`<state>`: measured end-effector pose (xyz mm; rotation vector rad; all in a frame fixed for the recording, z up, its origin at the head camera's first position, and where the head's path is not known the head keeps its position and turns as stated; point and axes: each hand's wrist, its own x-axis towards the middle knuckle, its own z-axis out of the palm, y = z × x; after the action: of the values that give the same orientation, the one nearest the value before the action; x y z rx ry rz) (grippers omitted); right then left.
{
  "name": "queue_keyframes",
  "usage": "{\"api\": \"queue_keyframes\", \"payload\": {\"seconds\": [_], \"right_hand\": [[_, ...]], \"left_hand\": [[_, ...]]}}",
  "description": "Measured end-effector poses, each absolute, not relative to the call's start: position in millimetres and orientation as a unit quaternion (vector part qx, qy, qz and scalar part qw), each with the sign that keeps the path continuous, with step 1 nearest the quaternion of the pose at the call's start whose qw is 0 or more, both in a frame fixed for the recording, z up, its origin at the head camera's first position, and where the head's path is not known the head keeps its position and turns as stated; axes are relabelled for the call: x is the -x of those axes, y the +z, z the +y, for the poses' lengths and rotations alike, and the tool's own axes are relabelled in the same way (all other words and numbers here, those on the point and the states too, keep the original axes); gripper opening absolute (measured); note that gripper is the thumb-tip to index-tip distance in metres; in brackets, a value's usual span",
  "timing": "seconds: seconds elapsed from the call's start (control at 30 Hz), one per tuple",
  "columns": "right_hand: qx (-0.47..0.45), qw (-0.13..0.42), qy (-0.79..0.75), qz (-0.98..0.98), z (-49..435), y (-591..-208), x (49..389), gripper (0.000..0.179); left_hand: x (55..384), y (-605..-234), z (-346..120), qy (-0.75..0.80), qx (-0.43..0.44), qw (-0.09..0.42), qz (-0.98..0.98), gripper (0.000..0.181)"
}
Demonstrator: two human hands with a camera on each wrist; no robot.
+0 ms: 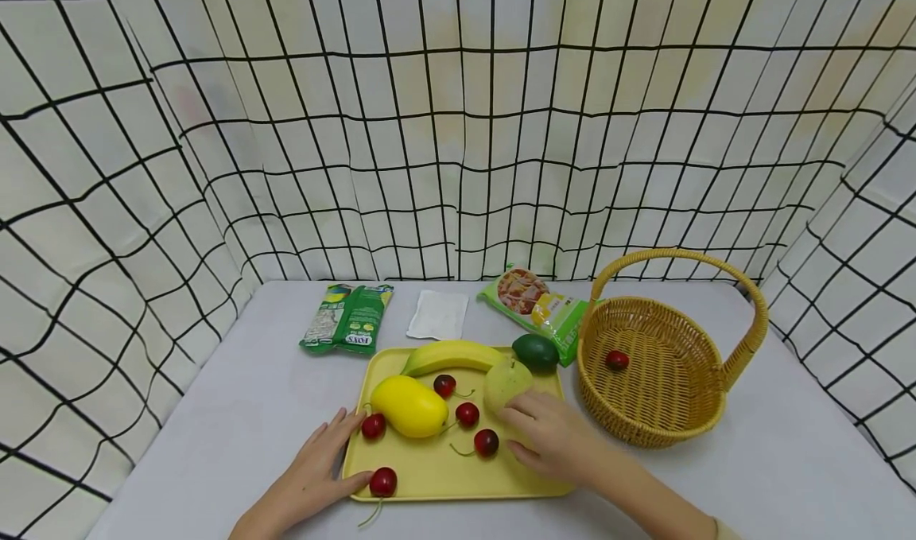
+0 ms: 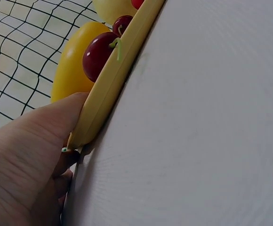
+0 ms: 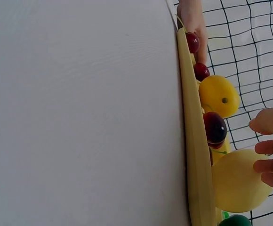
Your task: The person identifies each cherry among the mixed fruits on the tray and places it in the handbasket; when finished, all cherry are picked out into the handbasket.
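Note:
My left hand (image 1: 315, 472) holds the left front corner of a yellow tray (image 1: 422, 484), its thumb at the rim near a cherry (image 1: 382, 482). In the left wrist view the thumb laps over the rim; the other fingers are partly hidden. Over the right part of the tray hovers my right hand (image 1: 547, 437), fingers spread and slightly bent beside a round yellow-green pear (image 1: 506, 382). Nothing shows between those fingers in the right wrist view. Also on the tray are a yellow mango-like fruit (image 1: 409, 406), a banana (image 1: 454, 355), a dark green avocado-like fruit (image 1: 536, 353) and several cherries (image 1: 486, 443).
Right of the tray stands a wicker basket (image 1: 654, 433) with a tall handle and one small red fruit (image 1: 617, 360) inside. Behind the tray lie a green snack packet (image 1: 348, 319), a white packet (image 1: 438, 315) and a green-and-white food bag (image 1: 537, 305). Black-grid netting (image 1: 458, 142) encloses the table.

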<state>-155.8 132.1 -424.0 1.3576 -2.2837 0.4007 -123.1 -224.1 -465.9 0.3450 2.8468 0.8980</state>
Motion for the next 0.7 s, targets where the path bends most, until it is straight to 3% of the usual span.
{"api": "queue_keyframes", "payload": {"seconds": [0.7], "right_hand": [[-0.519, 0.188, 0.148, -0.821, 110.2, -443.1, 151.7, 0.030]], "left_hand": [[121.6, -465.2, -224.1, 0.295, -0.112, 0.069, 0.947, 0.090]]}}
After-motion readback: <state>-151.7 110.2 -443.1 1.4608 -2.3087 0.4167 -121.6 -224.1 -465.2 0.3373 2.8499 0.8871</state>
